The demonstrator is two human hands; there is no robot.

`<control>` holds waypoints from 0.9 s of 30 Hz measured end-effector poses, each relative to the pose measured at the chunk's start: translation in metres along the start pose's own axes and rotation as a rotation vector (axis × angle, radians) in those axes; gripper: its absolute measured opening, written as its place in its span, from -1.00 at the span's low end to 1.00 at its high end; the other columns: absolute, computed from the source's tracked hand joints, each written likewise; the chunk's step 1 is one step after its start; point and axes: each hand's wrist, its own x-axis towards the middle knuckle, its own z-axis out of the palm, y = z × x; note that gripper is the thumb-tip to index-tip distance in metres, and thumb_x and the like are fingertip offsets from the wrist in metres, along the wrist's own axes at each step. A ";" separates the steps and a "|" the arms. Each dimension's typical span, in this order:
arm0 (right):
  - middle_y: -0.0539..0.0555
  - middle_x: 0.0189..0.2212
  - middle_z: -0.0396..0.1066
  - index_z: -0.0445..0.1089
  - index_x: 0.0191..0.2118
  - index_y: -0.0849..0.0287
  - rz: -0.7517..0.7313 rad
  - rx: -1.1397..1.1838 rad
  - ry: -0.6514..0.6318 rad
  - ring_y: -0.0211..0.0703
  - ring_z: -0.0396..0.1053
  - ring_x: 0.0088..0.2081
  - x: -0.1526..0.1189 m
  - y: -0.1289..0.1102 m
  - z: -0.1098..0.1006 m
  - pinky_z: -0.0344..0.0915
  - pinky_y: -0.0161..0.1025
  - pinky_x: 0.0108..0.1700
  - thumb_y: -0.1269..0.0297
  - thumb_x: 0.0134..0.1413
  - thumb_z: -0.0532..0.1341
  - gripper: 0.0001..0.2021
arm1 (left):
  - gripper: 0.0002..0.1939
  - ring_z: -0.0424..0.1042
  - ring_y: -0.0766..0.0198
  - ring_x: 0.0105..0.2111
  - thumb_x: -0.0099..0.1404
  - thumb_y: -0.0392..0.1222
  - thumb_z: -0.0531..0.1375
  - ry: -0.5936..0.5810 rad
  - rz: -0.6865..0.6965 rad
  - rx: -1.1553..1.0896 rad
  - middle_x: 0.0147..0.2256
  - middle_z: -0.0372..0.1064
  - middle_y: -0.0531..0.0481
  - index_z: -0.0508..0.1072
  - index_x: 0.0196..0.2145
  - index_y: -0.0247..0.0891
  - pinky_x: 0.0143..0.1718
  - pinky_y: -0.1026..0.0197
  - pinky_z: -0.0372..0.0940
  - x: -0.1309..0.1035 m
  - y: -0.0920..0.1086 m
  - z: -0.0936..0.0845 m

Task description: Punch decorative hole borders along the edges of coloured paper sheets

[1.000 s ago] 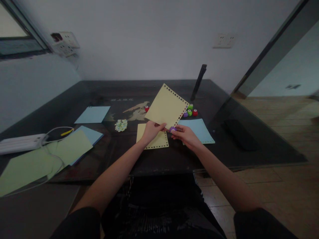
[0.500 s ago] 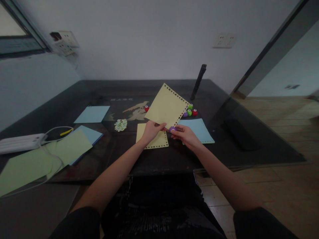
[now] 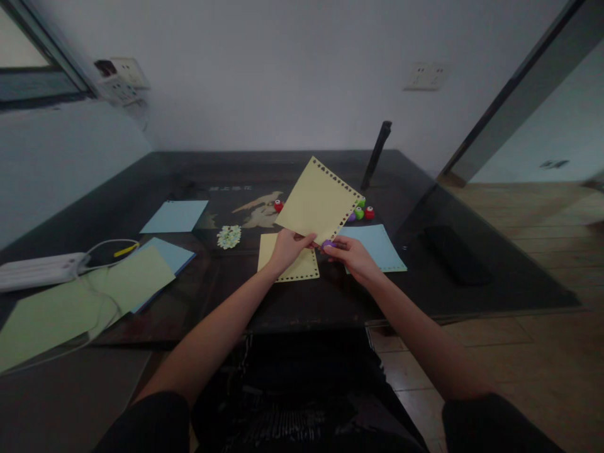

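Observation:
A yellow sheet of paper (image 3: 317, 198) with small holes punched along two edges is raised above the table. My left hand (image 3: 290, 250) pinches it at the lower edge. In my right hand (image 3: 352, 255) is a small purple craft punch (image 3: 328, 244), set at the sheet's lower right edge. Under my hands lies another yellow sheet (image 3: 296, 270) with a punched border. A blue sheet (image 3: 377, 246) rests beneath and right of my right hand. Behind the raised sheet stand red, green and purple punches (image 3: 359, 214), and one red punch (image 3: 278, 206) shows at its left.
A pile of tiny paper cut-outs (image 3: 229, 237) lies left of centre. Further left are a blue sheet (image 3: 175, 216), green sheets (image 3: 136, 277) and a white power strip (image 3: 40, 272) with a cable. A black upright stick (image 3: 376, 155) and a dark flat object (image 3: 455, 257) are at the right.
The raised yellow sheet has shifted very slightly to the right. Both hands keep their hold on the sheet and the purple punch.

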 end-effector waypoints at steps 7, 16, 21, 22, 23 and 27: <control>0.12 -0.29 0.50 0.45 -0.30 0.17 -0.027 -0.016 -0.007 -0.11 0.40 -0.24 0.001 0.002 -0.001 0.29 -0.20 -0.29 0.24 -0.21 0.36 -0.74 | -0.84 0.51 0.22 -0.47 0.12 -0.25 0.23 -0.002 0.003 0.009 -0.44 0.53 -0.20 0.50 -0.40 -0.46 -0.35 0.23 0.43 0.000 0.000 0.000; 0.08 -0.36 0.50 0.46 -0.32 0.17 -0.091 -0.001 -0.014 -0.14 0.41 -0.29 0.004 0.008 -0.002 0.27 -0.19 -0.24 0.22 -0.24 0.39 -0.73 | -0.86 0.52 0.22 -0.47 0.11 -0.28 0.24 -0.001 0.010 -0.013 -0.44 0.53 -0.18 0.50 -0.39 -0.45 -0.38 0.26 0.43 -0.002 0.004 0.001; 0.06 -0.36 0.51 0.47 -0.34 0.17 -0.113 0.024 -0.015 -0.13 0.42 -0.28 0.005 0.009 -0.002 0.26 -0.12 -0.08 0.22 -0.27 0.40 -0.72 | -0.87 0.52 0.21 -0.48 0.11 -0.27 0.24 0.001 0.011 -0.016 -0.47 0.53 -0.16 0.49 -0.43 -0.45 -0.38 0.25 0.43 -0.003 0.004 0.002; 0.06 -0.36 0.51 0.47 -0.33 0.17 -0.118 0.022 -0.015 -0.13 0.42 -0.27 0.005 0.009 -0.002 0.25 -0.10 -0.05 0.22 -0.28 0.40 -0.72 | -0.87 0.52 0.21 -0.48 0.11 -0.27 0.24 0.001 0.011 -0.012 -0.47 0.53 -0.16 0.49 -0.43 -0.44 -0.38 0.25 0.43 -0.003 0.004 0.002; 0.07 -0.36 0.51 0.47 -0.33 0.16 -0.121 0.019 -0.013 -0.13 0.42 -0.27 0.005 0.008 -0.002 0.25 -0.09 -0.04 0.22 -0.28 0.40 -0.72 | -0.88 0.52 0.21 -0.47 0.11 -0.28 0.24 0.001 0.012 -0.010 -0.46 0.53 -0.15 0.49 -0.43 -0.43 -0.38 0.25 0.43 -0.003 0.004 0.002; 0.07 -0.37 0.51 0.47 -0.35 0.16 -0.135 0.010 -0.007 -0.12 0.42 -0.27 0.005 0.009 -0.002 0.25 -0.07 -0.03 0.21 -0.27 0.40 -0.74 | -0.90 0.52 0.23 -0.47 0.11 -0.29 0.23 0.000 0.020 -0.013 -0.45 0.53 -0.16 0.49 -0.43 -0.42 -0.37 0.27 0.43 -0.004 0.005 0.002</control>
